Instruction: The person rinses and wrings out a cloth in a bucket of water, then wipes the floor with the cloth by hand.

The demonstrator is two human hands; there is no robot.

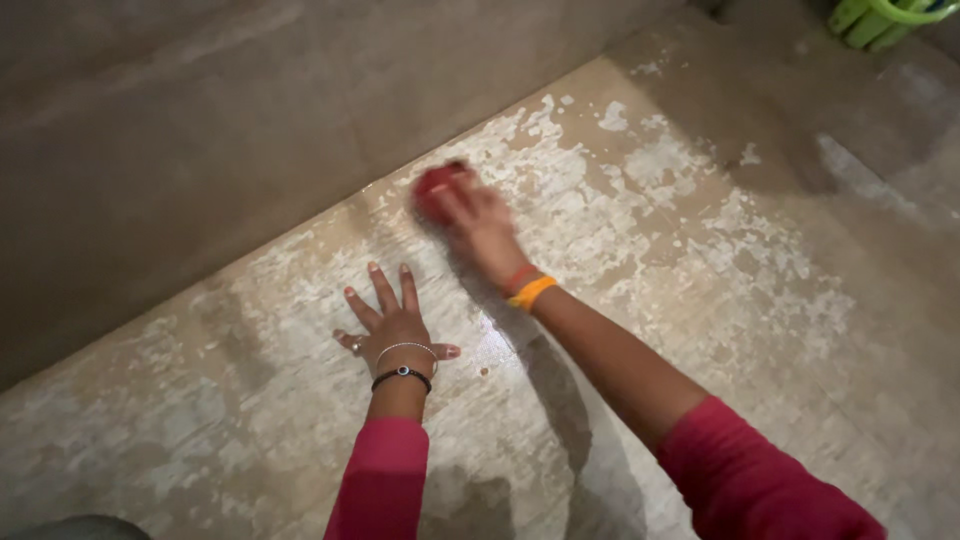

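The floor (700, 330) fills nearly everything I see, a worn slab with pale, soapy-looking patches, meeting a plain wall (180, 120) that runs from nine o'clock up toward one o'clock. The wet film is thickest around twelve o'clock of my hands.

My right hand (480, 222) reaches out to about twelve o'clock, arm stretched long, fingers clenched over a red scrubber (436, 186) and pressing it down on the floor close to the wall's foot. The hand and scrubber are blurred, so I cannot tell exactly how my fingers wrap it. I judge the long reach is what lets me bear down that far out.

My left hand (392, 325) lies flat at about seven o'clock of the scrubber, fingers spread, palm down on the wet floor, grasping nothing; it looks to be propping my weight.

A green basket (885, 18) sits at the far two o'clock corner, well apart from both hands, mostly cut off by the frame; I cannot see what is in it.
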